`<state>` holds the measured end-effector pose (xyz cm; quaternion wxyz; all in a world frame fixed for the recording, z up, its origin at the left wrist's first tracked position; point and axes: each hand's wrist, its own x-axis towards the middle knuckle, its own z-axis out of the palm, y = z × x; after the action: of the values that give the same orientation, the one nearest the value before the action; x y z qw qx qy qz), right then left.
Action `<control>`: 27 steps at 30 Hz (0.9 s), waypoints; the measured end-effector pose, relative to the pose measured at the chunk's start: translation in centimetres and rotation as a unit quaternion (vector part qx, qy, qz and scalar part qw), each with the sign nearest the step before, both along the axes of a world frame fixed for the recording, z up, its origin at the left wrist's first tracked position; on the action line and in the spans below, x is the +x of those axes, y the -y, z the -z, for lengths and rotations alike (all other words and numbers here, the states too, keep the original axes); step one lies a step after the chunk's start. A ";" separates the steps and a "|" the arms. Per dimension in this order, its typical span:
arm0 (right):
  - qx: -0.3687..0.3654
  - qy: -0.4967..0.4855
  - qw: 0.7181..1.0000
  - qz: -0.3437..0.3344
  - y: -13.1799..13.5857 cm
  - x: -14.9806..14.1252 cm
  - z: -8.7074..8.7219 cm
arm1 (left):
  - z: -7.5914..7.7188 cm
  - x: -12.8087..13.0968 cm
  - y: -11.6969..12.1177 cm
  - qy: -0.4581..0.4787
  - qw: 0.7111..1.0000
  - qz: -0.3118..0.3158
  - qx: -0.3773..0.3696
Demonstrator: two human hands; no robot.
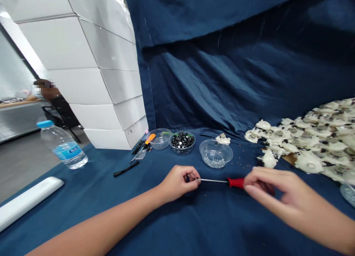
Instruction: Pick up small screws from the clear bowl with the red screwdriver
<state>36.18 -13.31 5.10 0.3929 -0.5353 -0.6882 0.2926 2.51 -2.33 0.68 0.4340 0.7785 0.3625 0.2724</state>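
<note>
So the red-handled screwdriver (222, 181) is lying almost dead level across the middle here, long axis on a 9-to-3 line, strung right between the two hands. Tip end points at 9, handle (235, 183) at 3.

The left hand (181, 180) has thumb and fingers pinched together around a small black piece (198, 179), right up against the shaft's end. From that hand the screwdriver runs off at 3 o'clock. Can't tell whether the tip is seated in the piece, since the fingertips hide it.

The right hand (280, 196) has its fingers curled onto the butt of the handle, which sits between 9 and 10 from it. It's a bit blurry, so how firm that grip is, no idea. Neither hand is really nearer: the left is on the tip end, the right on the handle.

Straight past the shaft at 12 there's a clear bowl of silver screws (215, 147). The bowl of black parts (182, 151) is around 12 from the left hand, and the pale housings (308, 163) pile up toward 1 from the right.
</note>
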 end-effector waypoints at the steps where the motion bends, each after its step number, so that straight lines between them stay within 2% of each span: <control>1: 0.030 0.070 0.997 -0.004 -1.0 0.1 0.8 | 0.0 0.0 0.0 -0.002 1.000 -0.003 0.004; 3: 0.086 0.205 0.975 -0.004 -2.4 0.7 2.7 | -0.1 0.0 0.1 -0.006 1.000 -0.008 0.009; 4: 0.100 0.239 0.966 0.005 -2.8 1.1 3.6 | -0.1 0.1 0.1 -0.008 1.000 -0.009 0.008; 6: 0.097 0.267 0.959 -0.013 -3.3 2.1 4.8 | -0.2 0.1 0.1 -0.012 1.000 -0.007 0.007; 8: 0.092 0.261 0.961 -0.022 -3.5 2.8 5.2 | -0.3 0.2 0.1 -0.015 1.000 -0.008 0.008; 13: 0.030 0.135 0.989 -0.045 -3.3 2.5 4.3 | -0.6 0.3 -0.1 -0.015 0.999 -0.035 0.013; 17: -0.035 -0.014 0.999 0.013 -3.3 2.1 5.0 | -0.5 0.2 -0.5 -0.010 0.999 -0.046 0.003; 22: -0.076 -0.142 0.986 0.049 -3.5 1.8 6.2 | -0.3 0.2 -0.6 -0.017 0.999 -0.051 0.008; 27: -0.125 -0.320 0.937 0.062 -3.5 1.3 6.2 | -0.6 0.4 -0.2 -0.026 0.998 -0.024 0.045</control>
<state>37.48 -9.80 -1.14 0.5397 -0.4999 -0.4492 0.5070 2.88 -2.17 1.31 0.3827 0.7949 0.3794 0.2787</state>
